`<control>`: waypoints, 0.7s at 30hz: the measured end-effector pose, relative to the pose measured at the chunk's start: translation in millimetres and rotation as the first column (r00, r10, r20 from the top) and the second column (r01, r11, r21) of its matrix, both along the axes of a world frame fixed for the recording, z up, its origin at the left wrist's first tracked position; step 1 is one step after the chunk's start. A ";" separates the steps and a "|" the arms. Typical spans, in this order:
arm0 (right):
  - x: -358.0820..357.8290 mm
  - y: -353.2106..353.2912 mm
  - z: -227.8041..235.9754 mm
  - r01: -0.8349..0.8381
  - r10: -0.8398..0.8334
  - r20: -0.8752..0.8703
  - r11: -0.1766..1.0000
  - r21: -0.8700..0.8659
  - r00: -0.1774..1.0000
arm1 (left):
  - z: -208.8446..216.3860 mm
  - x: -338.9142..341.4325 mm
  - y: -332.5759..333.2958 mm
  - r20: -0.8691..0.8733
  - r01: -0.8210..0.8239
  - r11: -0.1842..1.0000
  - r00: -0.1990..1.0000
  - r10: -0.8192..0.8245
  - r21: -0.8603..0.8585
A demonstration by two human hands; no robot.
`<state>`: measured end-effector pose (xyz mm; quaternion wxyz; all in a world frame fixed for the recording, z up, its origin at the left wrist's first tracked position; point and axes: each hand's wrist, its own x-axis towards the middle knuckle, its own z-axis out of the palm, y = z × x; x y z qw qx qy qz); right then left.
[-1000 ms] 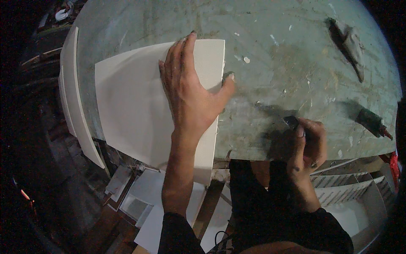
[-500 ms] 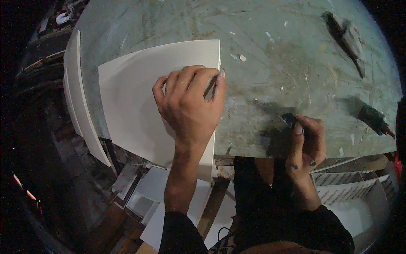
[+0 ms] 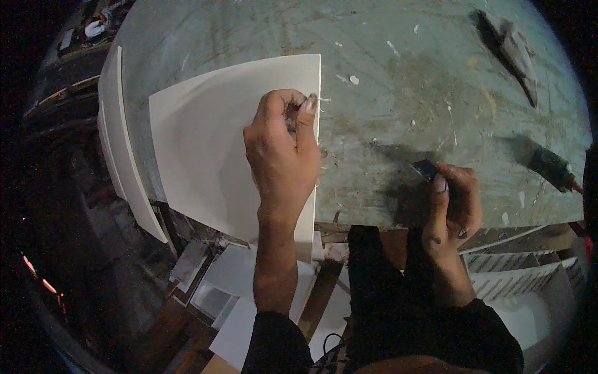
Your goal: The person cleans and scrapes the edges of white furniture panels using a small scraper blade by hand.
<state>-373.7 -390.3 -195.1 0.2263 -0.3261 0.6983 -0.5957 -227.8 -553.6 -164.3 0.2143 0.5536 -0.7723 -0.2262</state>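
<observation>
A white panel [image 3: 205,137] lies flat on the green worktable, its near end jutting past the table's front edge. Over the panel, close to its right edge, my left hand [image 3: 283,146] is closed with thumb and forefinger pinched together. Thin white slivers [image 3: 324,100] stick out at the thumb tip, but what the fingers hold is too small to make out. To the right, my right hand [image 3: 455,202] grips a small flat dark blade [image 3: 425,169] between thumb and forefinger, just above the table near its front edge.
White curved strips [image 3: 128,143] lean along the table's left side. A grey cloth-like piece [image 3: 518,56] and a dark green bottle [image 3: 551,169] lie at the right of the worktable [image 3: 386,81]. Below are white boards [image 3: 233,330] and an open white box [image 3: 523,311].
My left hand has gone from spread over the panel, thumb at its edge, to a closed pinch slightly farther away. My right hand keeps the blade almost in place.
</observation>
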 end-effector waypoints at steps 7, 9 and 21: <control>2.4 0.9 3.6 -0.015 0.015 0.019 1.000 0.004 1.000 | -3.0 10.4 7.8 -0.287 -0.110 0.994 0.952 0.107 0.003; 2.3 1.3 4.1 -0.018 0.018 0.017 1.000 0.013 1.000 | -0.7 13.2 12.7 -0.344 -0.112 0.994 0.933 0.109 0.011; 3.9 6.2 1.5 -0.070 0.070 0.025 0.997 -0.015 0.997 | 20.7 73.3 60.5 0.001 0.232 0.963 0.972 -0.235 -0.139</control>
